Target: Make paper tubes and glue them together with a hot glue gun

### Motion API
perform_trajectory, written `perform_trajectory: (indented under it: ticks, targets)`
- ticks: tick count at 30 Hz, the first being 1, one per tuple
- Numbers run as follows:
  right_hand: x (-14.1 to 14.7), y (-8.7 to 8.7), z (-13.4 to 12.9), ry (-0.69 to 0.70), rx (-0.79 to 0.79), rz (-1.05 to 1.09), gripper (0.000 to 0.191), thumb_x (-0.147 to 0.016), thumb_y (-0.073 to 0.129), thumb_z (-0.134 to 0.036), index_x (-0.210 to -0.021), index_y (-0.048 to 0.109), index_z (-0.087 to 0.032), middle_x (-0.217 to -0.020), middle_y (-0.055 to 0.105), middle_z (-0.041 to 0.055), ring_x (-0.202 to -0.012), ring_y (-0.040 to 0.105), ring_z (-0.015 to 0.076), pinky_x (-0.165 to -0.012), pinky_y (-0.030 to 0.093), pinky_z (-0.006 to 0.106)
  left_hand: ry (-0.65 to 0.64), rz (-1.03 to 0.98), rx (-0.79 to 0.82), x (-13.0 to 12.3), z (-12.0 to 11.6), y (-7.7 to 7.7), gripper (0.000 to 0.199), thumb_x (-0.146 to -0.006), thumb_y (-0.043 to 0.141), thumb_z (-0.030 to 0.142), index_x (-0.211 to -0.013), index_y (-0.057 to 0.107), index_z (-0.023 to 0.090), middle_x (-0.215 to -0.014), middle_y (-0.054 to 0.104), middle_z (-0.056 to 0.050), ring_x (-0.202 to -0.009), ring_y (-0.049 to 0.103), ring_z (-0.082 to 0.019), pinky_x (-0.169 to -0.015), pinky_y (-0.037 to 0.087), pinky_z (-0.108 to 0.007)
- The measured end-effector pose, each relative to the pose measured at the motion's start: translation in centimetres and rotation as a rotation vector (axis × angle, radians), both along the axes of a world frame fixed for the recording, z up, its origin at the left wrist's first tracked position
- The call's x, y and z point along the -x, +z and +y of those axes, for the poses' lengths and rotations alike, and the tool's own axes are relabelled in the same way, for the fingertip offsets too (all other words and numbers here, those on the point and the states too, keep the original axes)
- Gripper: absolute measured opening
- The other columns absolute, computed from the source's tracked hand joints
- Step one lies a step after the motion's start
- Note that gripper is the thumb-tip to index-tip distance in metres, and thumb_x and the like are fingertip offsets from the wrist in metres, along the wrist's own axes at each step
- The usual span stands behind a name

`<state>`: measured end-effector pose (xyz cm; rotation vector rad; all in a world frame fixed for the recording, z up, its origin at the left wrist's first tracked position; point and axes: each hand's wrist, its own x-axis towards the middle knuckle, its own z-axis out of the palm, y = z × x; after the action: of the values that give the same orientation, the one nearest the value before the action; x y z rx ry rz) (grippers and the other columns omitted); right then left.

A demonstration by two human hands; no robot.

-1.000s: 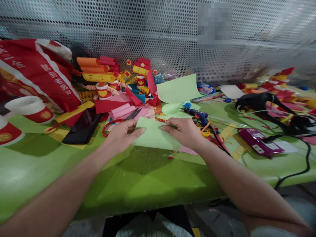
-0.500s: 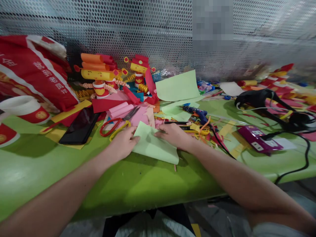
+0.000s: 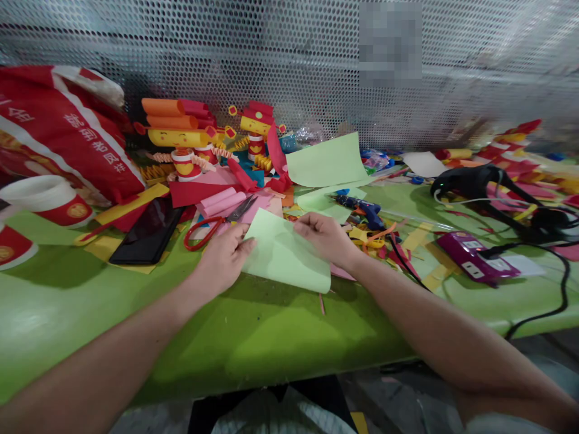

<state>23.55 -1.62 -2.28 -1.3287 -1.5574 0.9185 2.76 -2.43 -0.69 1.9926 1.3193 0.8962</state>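
Over on the far left there's a big red bag (image 3: pixel 76 135) with white lettering, slumped at the back of the green table (image 3: pixel 81 313). Two red-and-white paper cups sit in front of it, the upper one (image 3: pixel 54 202) leaning a bit and the lower one (image 3: pixel 13 247) cut off by the edge of the view. Next along is a black phone (image 3: pixel 147 232), lying partly on yellow paper. Behind it stand some paper figures (image 3: pixel 181 138) with yellow faces, one topped with orange rolls. Then come red-handled scissors (image 3: pixel 217 223), right by the left hand (image 3: pixel 226 256), which pinches the left edge of a light green sheet (image 3: pixel 287 253) between thumb and fingers. So the sheet's held up at the front middle of the table, lower right corner curling. The right hand (image 3: pixel 323 238) has its fingers bunched at the sheet's top edge, thumb mostly out of sight, so I can't tell exactly how it grips. Another green sheet (image 3: pixel 325 161) props up behind. To the right there's a blue glue gun (image 3: pixel 362 211) beside colorful scraps, then a purple power socket (image 3: pixel 477 259) with a black cable plugged in, and a black headset-like thing (image 3: pixel 479 187) behind it.
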Motion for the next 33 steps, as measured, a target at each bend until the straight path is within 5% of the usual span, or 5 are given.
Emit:
perform_trajectory:
  ticks: [6, 13, 19, 28, 33]
  targets:
    - [-0.5, -0.3, 0.8, 0.025, 0.046, 0.589, 0.037, -0.076, 0.047, -0.058, -0.081, 0.057, -0.022, -0.070, 0.058, 0.0008, -0.061, 0.053, 0.0136, -0.059, 0.044, 0.030, 0.259, -0.234, -0.245, 0.3, 0.2, 0.5, 0.023, -0.083, 0.049, 0.035, -0.098, 0.057, 0.019, -0.086, 0.069, -0.005, -0.079, 0.063, -0.020, -0.070, 0.050, -0.031]
    - [2.6, 0.0, -1.7, 0.423, 0.211, 0.388, 0.028, -0.058, 0.075, -0.036, -0.075, 0.062, -0.018, -0.076, 0.063, 0.0023, -0.069, 0.057, 0.0126, -0.066, 0.046, 0.030, 0.246, -0.271, -0.365, -0.3, 0.7, -0.4, 0.026, -0.085, 0.048, 0.037, -0.101, 0.055, 0.018, -0.090, 0.069, -0.007, -0.081, 0.064, -0.020, -0.072, 0.051, -0.031]
    - [3.7, 0.7, -2.8, 0.275, 0.272, 0.420, 0.045, -0.053, 0.075, -0.055, -0.075, 0.061, -0.019, -0.067, 0.061, -0.0005, -0.057, 0.051, 0.0091, -0.052, 0.042, 0.024, 0.156, -0.242, -0.419, -1.5, 0.8, -1.4, 0.024, -0.087, 0.045, 0.037, -0.100, 0.052, 0.018, -0.092, 0.069, -0.007, -0.084, 0.063, -0.019, -0.074, 0.049, -0.033]
    - [3.9, 1.0, -3.0, 0.140, 0.380, 0.436, 0.032, -0.064, 0.070, -0.046, -0.055, 0.060, -0.017, -0.053, 0.056, -0.0019, -0.046, 0.045, 0.0064, -0.048, 0.040, 0.023, 0.174, -0.423, -0.117, -1.9, -0.2, -0.6, 0.026, -0.084, 0.049, 0.035, -0.104, 0.050, 0.018, -0.100, 0.066, -0.008, -0.091, 0.061, -0.020, -0.075, 0.049, -0.031]
    - [3.7, 0.7, -2.9, 0.133, 0.289, 0.429, 0.030, -0.065, 0.068, -0.045, -0.056, 0.059, -0.017, -0.054, 0.056, -0.0018, -0.046, 0.044, 0.0066, -0.047, 0.039, 0.024, 0.096, -0.697, 0.133, -1.8, 0.0, -0.3, 0.029, -0.078, 0.056, 0.037, -0.101, 0.053, 0.020, -0.086, 0.067, -0.003, -0.064, 0.060, -0.015, -0.052, 0.049, -0.026]
